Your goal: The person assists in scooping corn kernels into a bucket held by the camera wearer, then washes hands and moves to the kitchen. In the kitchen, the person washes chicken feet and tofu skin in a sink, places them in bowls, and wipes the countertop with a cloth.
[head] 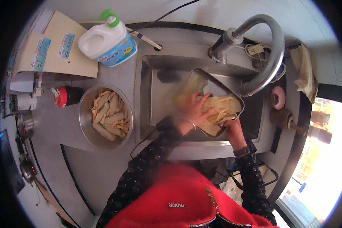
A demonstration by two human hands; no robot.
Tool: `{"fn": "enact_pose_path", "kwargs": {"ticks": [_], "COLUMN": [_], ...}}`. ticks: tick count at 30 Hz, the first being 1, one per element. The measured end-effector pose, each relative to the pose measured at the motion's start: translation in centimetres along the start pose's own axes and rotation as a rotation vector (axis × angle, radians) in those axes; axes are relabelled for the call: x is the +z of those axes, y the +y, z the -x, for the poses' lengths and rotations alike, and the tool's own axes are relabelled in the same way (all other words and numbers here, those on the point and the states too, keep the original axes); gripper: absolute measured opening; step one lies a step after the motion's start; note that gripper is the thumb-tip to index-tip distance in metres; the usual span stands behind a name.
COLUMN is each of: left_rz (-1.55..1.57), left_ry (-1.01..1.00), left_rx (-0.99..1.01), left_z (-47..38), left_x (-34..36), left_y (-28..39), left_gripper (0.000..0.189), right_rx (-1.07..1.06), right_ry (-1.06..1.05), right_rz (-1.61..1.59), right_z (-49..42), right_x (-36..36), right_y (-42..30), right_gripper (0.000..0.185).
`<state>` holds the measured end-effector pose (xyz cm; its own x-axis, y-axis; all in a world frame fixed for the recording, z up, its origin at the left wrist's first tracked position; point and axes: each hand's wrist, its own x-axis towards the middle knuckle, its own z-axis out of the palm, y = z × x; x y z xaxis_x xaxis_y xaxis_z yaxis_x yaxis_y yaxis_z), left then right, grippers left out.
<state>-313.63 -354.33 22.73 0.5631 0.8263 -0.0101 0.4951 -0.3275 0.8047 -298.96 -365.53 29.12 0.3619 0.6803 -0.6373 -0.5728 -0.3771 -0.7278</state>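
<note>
Over the sink [165,102], a rectangular metal tray [213,76] is held at a slant. Pale yellow, wrinkled sheets that look like tofu skin [223,107] lie bunched in its near right part. My left hand [198,109] rests on these sheets with its fingers spread, reaching across the tray's left side. My right hand [236,132] grips the tray's near right rim. Cloudy yellowish liquid [191,87] shows by the tray's left side, where the view is blurred. How far my left fingers reach around the sheets is partly hidden.
Left of the sink stands a round metal bowl [82,125] of pale rolled food pieces [109,114]. Behind it are a white detergent jug [111,42], a black-and-red container [69,96] and a beige box [65,48]. A curved metal faucet [276,42] arches over the sink's right side.
</note>
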Motion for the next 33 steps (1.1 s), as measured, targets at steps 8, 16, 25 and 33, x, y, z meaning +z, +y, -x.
{"fn": "enact_pose_path", "kwargs": {"ticks": [8, 16, 25, 33], "left_rz": [0.295, 0.396, 0.527, 0.791], "left_ry": [0.145, 0.188, 0.237, 0.203], "left_rx": [0.088, -0.023, 0.022, 0.098], "left_z": [-0.4, 0.4, 1.4, 1.7], "left_x": [-0.6, -1.3, -1.7, -1.9], "left_y": [2.5, 5.3, 6.9, 7.2], "left_gripper": [0.047, 0.049, 0.05, 0.049], "right_rx": [-0.241, -0.384, -0.527, -0.536], "right_ry": [0.045, 0.127, 0.192, 0.235], "right_rz": [0.109, 0.315, 0.399, 0.368], "right_z": [4.6, 8.3, 11.8, 13.5], "right_x": [3.1, 5.8, 9.5, 11.9], "right_y": [-2.5, -3.2, -3.4, -3.7], "right_gripper": [0.063, 0.066, 0.068, 0.068]}}
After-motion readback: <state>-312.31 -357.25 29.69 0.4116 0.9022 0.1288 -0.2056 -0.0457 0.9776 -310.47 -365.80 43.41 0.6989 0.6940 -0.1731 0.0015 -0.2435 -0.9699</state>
